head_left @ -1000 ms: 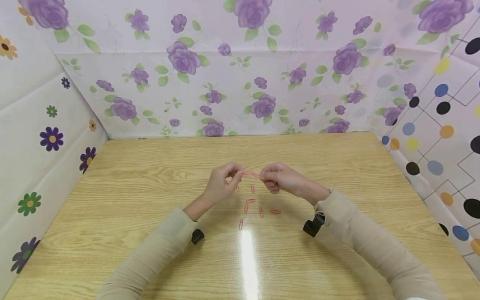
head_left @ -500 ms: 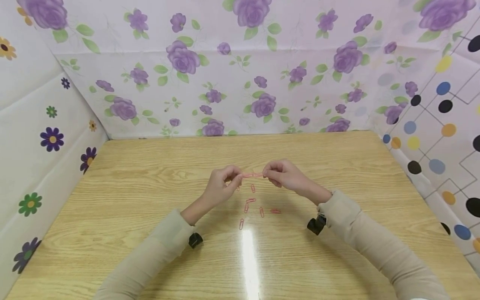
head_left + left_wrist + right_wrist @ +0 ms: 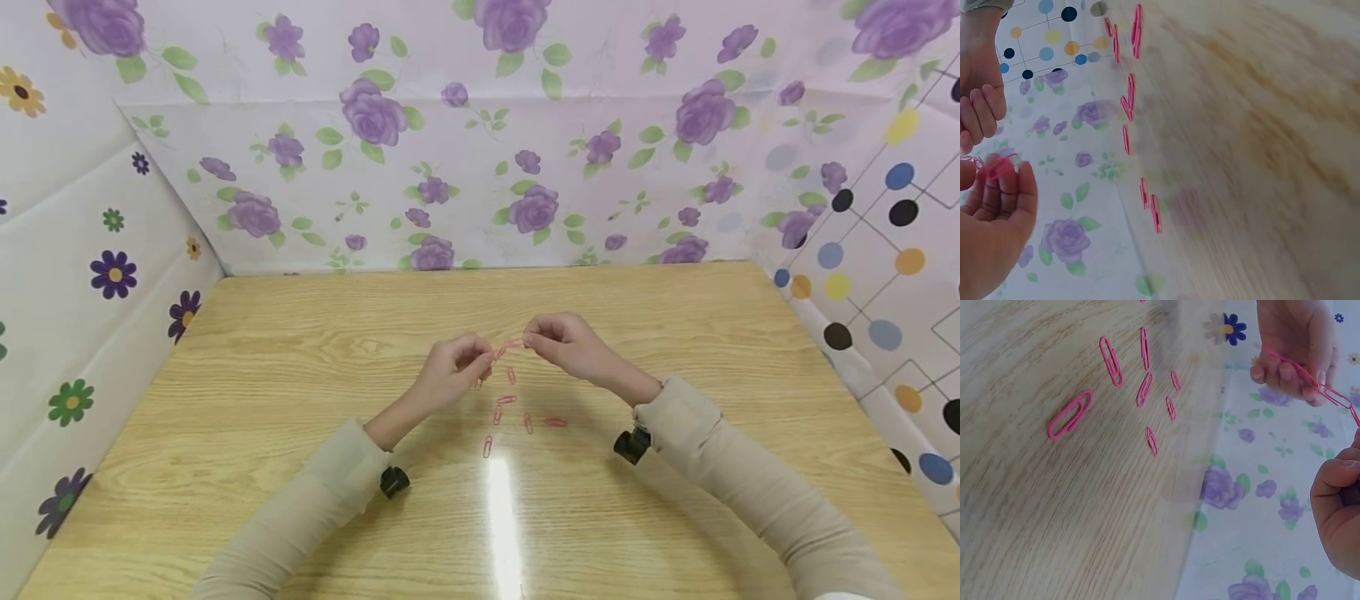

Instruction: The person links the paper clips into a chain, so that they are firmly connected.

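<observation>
Pink paper clips, linked into a short chain [image 3: 514,342], stretch between my two hands above the table. My left hand [image 3: 452,371] pinches the chain between thumb and fingers. From the other side, my right hand [image 3: 568,346] pinches its end clip. The right wrist view shows one linked clip [image 3: 1337,397] spanning the gap, while a further stretch of chain [image 3: 1285,359] lies across the left hand's fingers. Several loose pink paper clips lie on the wood below, among them one near the hands [image 3: 512,376] and one at the right [image 3: 555,422].
The wood-grain table [image 3: 300,333] extends on all sides of the hands. A flowered sheet [image 3: 465,183] hangs behind it, with patterned side sheets left and right. A black wrist camera [image 3: 632,446] sits under the right cuff, another [image 3: 393,481] under the left.
The chain ran nearly level between my hands half a second ago; now it bends, its left part sloping down to my left hand. The loose clips stay put while the head view shifts slightly.
</observation>
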`<state>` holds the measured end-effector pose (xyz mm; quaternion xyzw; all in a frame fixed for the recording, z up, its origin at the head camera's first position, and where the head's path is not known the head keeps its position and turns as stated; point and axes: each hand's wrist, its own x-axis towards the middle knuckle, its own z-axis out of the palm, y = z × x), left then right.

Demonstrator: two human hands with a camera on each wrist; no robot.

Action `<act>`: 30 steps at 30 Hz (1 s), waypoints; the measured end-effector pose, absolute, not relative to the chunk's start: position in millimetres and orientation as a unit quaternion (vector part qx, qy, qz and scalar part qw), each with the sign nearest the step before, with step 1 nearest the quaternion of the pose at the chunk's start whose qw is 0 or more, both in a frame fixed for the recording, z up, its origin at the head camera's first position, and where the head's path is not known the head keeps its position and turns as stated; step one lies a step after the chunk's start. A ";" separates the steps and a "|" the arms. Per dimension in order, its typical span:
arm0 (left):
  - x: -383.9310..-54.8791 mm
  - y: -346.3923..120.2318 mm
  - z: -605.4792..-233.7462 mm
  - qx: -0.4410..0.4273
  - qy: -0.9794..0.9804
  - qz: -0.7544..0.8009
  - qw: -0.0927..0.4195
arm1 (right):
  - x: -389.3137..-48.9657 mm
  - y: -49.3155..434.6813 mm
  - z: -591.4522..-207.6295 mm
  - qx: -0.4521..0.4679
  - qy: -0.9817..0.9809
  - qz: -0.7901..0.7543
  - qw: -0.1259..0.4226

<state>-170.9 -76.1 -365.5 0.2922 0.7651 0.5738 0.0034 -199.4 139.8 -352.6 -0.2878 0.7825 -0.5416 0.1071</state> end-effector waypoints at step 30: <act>-178.6 -68.8 -371.2 0.310 0.737 0.599 0.053 | -174.7 125.4 -327.9 -0.269 0.819 -0.503 0.065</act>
